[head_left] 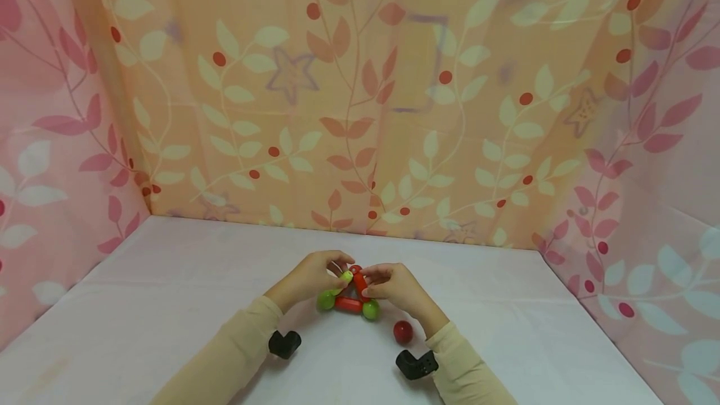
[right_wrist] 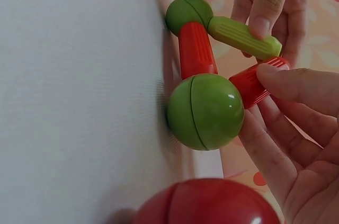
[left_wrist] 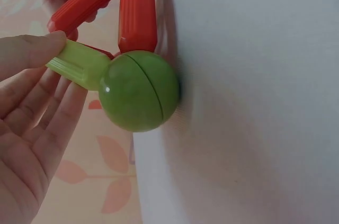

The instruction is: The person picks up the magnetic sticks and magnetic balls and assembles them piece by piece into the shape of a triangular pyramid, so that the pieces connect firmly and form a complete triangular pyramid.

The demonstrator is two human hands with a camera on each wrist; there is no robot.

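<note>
My left hand pinches a yellow-green ribbed toy rod between thumb and fingers. That rod slants up from a green ball at the left. With my right hand I pinch a red ribbed rod, which rises from a second green ball at the right. A lower red rod joins the two green balls along the table. The raised rods lean towards each other, their upper ends close together. Just behind them, between my hands, shows a rounded red piece, partly hidden.
A loose red ball lies on the white table, near my right wrist. Black devices are worn at both wrists. Patterned cloth encloses the table at the back and both sides.
</note>
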